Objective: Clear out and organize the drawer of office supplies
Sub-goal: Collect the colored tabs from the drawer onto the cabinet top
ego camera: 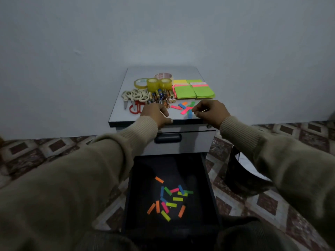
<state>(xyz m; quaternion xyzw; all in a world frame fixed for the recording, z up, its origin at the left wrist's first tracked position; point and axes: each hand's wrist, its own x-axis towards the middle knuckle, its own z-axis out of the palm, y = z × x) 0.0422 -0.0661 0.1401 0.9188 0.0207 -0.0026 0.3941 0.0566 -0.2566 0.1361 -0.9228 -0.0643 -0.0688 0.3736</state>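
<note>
From the head view, a small grey cabinet [123,113] stands against a pale wall, its lower drawer [204,196] pulled open toward the person. On the drawer's dark floor lies a loose scatter of coloured paper strips [170,198], mostly near its middle.

On the cabinet top, tape rolls [153,83] sit toward the back edge, sticky-note pads [194,88] at the back right, scissors [135,98] at the left, and batteries [162,97] in the middle. A few more strips [184,108] lie near the front edge.

The left hand [156,113] rests at the front edge beside the batteries, fingers curled down; whether it holds anything cannot be told. The right hand [211,111] hovers over the front right, fingers curled and pinched close beside the strips; a pinched strip cannot be made out.
</note>
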